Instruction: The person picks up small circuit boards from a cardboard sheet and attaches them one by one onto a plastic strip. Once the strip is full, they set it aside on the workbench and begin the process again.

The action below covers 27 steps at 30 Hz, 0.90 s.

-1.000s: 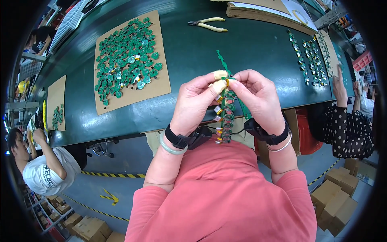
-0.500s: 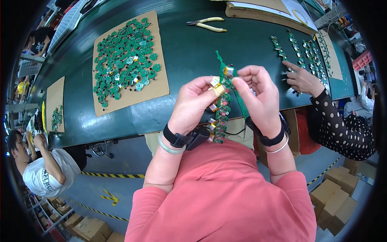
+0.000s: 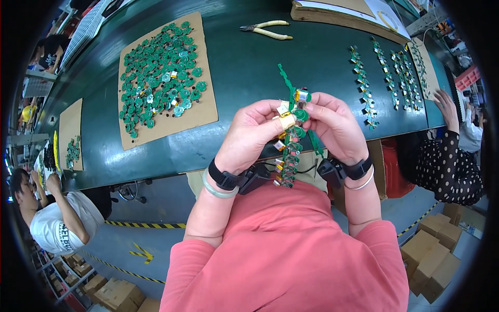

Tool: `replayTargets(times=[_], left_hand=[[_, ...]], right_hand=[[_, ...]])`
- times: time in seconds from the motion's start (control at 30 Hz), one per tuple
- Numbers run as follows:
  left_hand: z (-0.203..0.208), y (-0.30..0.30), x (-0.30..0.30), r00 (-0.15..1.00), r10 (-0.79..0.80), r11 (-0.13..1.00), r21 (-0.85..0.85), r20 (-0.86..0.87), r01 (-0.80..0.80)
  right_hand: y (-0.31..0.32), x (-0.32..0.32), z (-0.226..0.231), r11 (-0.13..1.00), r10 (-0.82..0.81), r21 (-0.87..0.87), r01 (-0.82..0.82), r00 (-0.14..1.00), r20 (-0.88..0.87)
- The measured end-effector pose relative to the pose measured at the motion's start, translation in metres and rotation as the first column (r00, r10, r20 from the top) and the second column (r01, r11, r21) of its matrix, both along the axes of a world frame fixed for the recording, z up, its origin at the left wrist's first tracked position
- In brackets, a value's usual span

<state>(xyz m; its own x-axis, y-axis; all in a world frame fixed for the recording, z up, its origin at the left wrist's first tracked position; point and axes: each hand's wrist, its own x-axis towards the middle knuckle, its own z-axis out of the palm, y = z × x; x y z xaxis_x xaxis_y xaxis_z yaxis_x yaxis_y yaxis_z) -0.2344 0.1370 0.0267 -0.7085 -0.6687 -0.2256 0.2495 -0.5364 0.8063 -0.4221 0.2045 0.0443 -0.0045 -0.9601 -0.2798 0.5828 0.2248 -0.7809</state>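
Over the table's near edge, my left hand (image 3: pixel 244 136) pinches a strip of small green circuit boards (image 3: pixel 292 151) with thumb and fingers. A pale yellow cover wraps its thumb tip. Small silver parts with yellow tape stick out along the strip, whose lower end hangs toward my lap. My right hand (image 3: pixel 340 130) is closed on the strip's right side near the top, thumb against a round board; its fingertips are partly hidden. A narrow green rail (image 3: pixel 284 78) projects beyond my hands, and another green piece (image 3: pixel 314 142) hangs under the right one.
Left on the green table lies a cardboard sheet (image 3: pixel 209 112) heaped with green boards. Cutting pliers (image 3: pixel 267 29) with cream handles lie ahead. Several board strips (image 3: pixel 362 86) lie at right, near a co-worker's hand (image 3: pixel 446 106). A smaller cardboard piece (image 3: pixel 71 117) is far left.
My right hand has turned and its thumb has come lower on the strip. The strip has tilted slightly. The co-worker's hand has moved right, away from the laid-out strips.
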Motion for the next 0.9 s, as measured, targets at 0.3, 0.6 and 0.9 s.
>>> replayTargets(times=[0.3,0.6,0.9], left_hand=[[-0.003,0.011,-0.009,0.983,0.16,0.959,-0.248,0.086,-0.134],[0.002,0.019,-0.011,0.966,0.236,0.927,-0.324,0.11,-0.19],[0.005,0.015,-0.004,0.975,0.182,0.97,-0.187,0.13,-0.156]], right_hand=[[0.008,0.029,0.026,0.933,-0.351,-0.335,0.127,0.517,-0.781],[0.016,0.032,0.026,0.882,-0.426,-0.458,-0.111,0.227,-0.876],[0.021,0.019,0.021,0.937,-0.296,-0.339,-0.085,0.318,-0.901]])
